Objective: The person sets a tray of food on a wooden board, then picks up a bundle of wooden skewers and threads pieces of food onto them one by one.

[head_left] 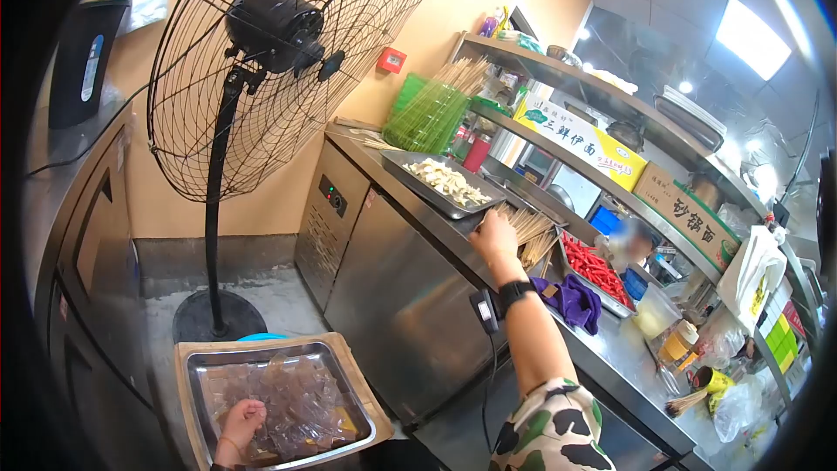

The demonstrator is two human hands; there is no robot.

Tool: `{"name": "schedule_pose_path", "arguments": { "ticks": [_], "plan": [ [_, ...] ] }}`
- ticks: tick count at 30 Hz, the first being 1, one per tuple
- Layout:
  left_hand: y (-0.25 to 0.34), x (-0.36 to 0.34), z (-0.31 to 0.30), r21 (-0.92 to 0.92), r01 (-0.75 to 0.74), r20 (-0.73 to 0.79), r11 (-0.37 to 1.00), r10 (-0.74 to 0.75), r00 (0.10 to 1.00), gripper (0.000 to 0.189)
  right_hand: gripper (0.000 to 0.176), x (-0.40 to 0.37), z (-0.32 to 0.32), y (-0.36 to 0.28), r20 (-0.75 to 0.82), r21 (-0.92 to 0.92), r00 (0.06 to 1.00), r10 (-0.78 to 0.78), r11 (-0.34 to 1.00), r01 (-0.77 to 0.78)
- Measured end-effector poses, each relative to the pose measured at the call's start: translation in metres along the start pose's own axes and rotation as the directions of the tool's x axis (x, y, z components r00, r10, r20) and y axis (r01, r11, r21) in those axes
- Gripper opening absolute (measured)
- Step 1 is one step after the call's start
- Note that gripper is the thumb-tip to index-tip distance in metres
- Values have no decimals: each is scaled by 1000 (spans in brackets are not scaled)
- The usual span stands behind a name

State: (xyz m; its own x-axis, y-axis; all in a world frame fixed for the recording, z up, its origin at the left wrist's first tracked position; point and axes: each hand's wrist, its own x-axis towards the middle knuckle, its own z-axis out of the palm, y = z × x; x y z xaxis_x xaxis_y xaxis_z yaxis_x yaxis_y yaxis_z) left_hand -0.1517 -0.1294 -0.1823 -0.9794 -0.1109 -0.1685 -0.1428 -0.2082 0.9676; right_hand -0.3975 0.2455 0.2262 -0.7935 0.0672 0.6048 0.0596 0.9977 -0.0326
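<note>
My left hand (243, 423) is down in a metal tray (370, 436), its fingers curled together over brownish, translucent thin pieces (292, 392). What it pinches, if anything, is too small to make out. Stretched forward to the steel counter, my right hand (494, 238) has its fingers closed at the ends of a bundle of bamboo skewers (530, 228). Just beyond that hand is a tray of pale cut pieces (446, 183). A purple cloth (571, 301) lies by my right forearm, beside a tray of red skewered food (597, 270).
A large black standing fan (275, 30) rises behind the lower tray. A green basket (427, 118) full of skewers stands at the counter's far end. Shelves (602, 83) with boxes overhang the counter. A dark cable (493, 375) hangs down the counter front. Another person is partly visible behind the shelves.
</note>
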Motion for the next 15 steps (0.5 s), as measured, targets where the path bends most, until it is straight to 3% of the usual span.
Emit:
{"name": "schedule_pose_path", "arguments": {
  "ticks": [5, 7, 8, 9, 11, 12, 13, 15],
  "plan": [
    [6, -4, 2, 20, 10, 1, 1000, -10, 1000, 20, 37, -83, -37, -4, -45, 62, 958, -285, 956, 287],
    [6, -7, 2, 45, 9, 1, 999, -9, 1000, 20, 38, -105, -34, -1, -206, 273, 931, -302, 896, 351],
    [6, -8, 2, 56, 5, -1, 998, -5, 1000, 20, 42, -110, -29, 4, -233, 397, 945, -231, 864, 309],
    [5, -9, 0, 48, 10, -4, 999, -10, 1000, 20, 44, -111, -18, 11, -128, 655, 990, -55, 745, 126],
    [3, -9, -3, 30, 11, -16, 999, -11, 1000, 20, 49, -106, 1, 20, 200, 934, 964, 173, 263, -241],
    [3, -10, -5, 36, 9, -24, 999, -8, 1000, 20, 53, -105, 1, 16, 370, 926, 914, 169, 17, -378],
    [3, -11, -6, 44, 9, -28, 999, -8, 1000, 20, 52, -98, 5, 16, 508, 853, 859, 69, -177, -490],
    [1, -12, -8, 41, 11, -22, 999, -10, 1000, 20, 50, -76, 14, 15, 675, 558, 710, -201, -492, -669]
  ]
}}
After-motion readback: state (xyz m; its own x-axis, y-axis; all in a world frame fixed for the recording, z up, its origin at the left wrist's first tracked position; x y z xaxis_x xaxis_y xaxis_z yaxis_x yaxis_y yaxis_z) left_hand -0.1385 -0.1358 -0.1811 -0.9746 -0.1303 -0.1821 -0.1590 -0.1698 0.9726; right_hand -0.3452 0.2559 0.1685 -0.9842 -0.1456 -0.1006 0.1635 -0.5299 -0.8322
